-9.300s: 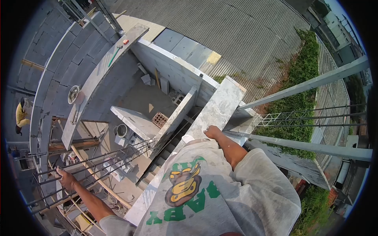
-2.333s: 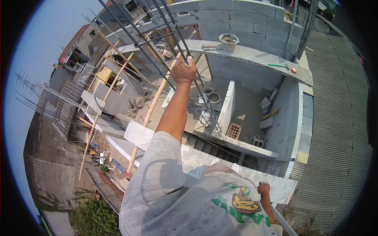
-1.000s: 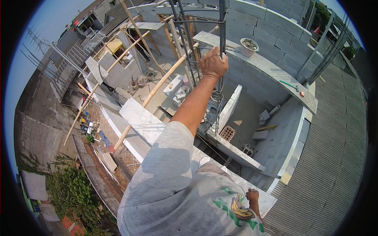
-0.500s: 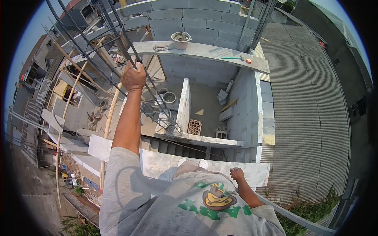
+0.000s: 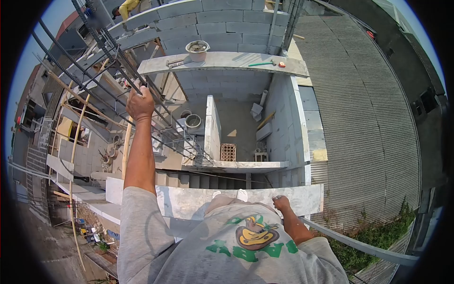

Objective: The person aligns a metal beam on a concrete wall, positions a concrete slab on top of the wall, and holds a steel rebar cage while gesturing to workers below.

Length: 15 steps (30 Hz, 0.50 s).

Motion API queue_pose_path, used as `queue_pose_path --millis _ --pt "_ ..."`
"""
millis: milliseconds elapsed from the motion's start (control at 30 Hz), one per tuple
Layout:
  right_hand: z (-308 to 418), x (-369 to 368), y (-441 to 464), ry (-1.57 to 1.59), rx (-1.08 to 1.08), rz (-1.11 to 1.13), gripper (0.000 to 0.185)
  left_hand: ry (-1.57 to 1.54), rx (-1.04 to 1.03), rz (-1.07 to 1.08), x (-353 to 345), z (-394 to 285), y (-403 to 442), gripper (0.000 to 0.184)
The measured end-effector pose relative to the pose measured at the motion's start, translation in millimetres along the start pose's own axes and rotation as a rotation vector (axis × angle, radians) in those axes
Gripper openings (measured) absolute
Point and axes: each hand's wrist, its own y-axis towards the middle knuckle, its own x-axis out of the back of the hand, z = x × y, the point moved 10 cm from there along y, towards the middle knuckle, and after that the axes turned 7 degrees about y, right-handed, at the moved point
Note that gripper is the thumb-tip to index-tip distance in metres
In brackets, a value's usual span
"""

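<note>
My left hand [image 5: 140,103] reaches forward with its fingers wrapped round an upright bar of a rebar cage [image 5: 114,56], which leans across the left of the view. Low on the right, my right hand [image 5: 281,202] is held by my side over a pale plank [image 5: 305,201], its fingers curled; what they hold, if anything, is hidden. My feet in white shoes [image 5: 242,194] are on this plank. Ahead, a second plank [image 5: 227,60] carries a bucket [image 5: 196,56] of grey material, a hammer-like tool [image 5: 176,62], a green-handled hammer [image 5: 261,63] and a red tape measure [image 5: 282,65].
A stairwell [image 5: 203,181] drops away just beyond my plank. Below are block walls [image 5: 213,125], a round tub [image 5: 193,121] and a perforated brown crate [image 5: 228,152]. Corrugated roofing [image 5: 364,118] lies right, bamboo poles [image 5: 75,142] left. A person in yellow [image 5: 128,8] is at the far wall.
My view has shifted slightly, so the far plank, bucket and rebar sit further left. My left hand keeps hold of the rebar cage. A person in yellow shows more at the top left.
</note>
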Motion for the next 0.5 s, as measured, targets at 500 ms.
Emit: queue_pose_path --millis 500 --pt "25 14 -26 -0.094 -0.003 -0.016 0.041 0.125 0.048 0.038 -17 18 1 0.046"
